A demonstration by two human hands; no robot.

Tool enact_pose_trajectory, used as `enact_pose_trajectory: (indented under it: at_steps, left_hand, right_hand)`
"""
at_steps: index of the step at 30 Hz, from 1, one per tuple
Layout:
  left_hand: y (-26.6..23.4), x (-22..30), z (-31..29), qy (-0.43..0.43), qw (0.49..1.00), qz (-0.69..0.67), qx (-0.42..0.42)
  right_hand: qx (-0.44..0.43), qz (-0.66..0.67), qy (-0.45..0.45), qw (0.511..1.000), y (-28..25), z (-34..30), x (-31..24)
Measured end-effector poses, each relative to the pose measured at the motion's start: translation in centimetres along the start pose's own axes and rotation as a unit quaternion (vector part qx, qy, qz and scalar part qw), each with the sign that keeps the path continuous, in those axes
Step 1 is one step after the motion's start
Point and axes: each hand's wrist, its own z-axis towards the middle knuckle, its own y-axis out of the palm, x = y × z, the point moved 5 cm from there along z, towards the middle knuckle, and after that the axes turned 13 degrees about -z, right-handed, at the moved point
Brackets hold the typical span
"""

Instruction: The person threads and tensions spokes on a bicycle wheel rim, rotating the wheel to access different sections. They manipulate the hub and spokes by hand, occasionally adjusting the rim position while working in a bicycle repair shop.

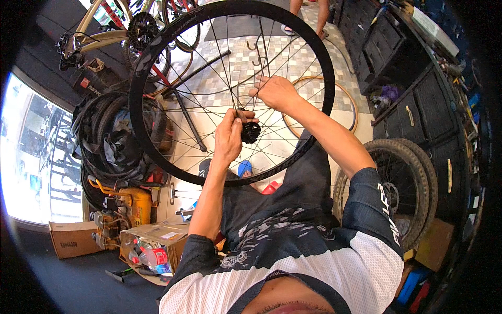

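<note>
A bicycle wheel with a deep black rim [329, 68] and thin black spokes is held up before me, its face tilted toward me. At its middle is a black hub [251, 132] with a small toothed-looking body. My left hand [228, 137] is closed around the hub's far end, thumb and fingers wrapped on it. Above and to the right, my right hand [277, 94] reaches over the spokes, its fingers apart. Those fingertips are close to a spoke; whether they touch it I cannot tell.
Bicycle frames [107, 37] stand far left, above a pile of black tires [94, 141]. A yellow compressor [137, 204] and a cardboard box [175, 235] with bottles are near left. Knobby-tired wheels [418, 183] and black drawers [439, 104] line the right. Another person's legs [322, 18] show at the far end.
</note>
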Motion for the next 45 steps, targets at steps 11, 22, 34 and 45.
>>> enact_pose_trajectory:
  at_steps: [11,22,34,45]
  left_hand:
    - [-0.2,0.1,0.2,-0.008,1.000,0.005,-0.022]
    - [0.4,0.0,-0.1,0.012,1.000,0.010,0.001]
    - [1.3,1.5,-0.2,0.033,0.985,0.169,0.007]
    - [0.5,1.3,-0.9,0.032,0.993,0.115,-0.020]
  right_hand:
    - [0.020,-0.008,0.004,1.000,0.2,-0.1,-0.2]
    - [-0.012,0.047,-0.011,0.999,0.2,-0.2,-0.3]
    - [-0.123,0.326,-0.001,0.937,0.8,-0.6,-0.9]
    - [0.107,0.120,0.126,0.979,-8.5,-8.3,-5.6]
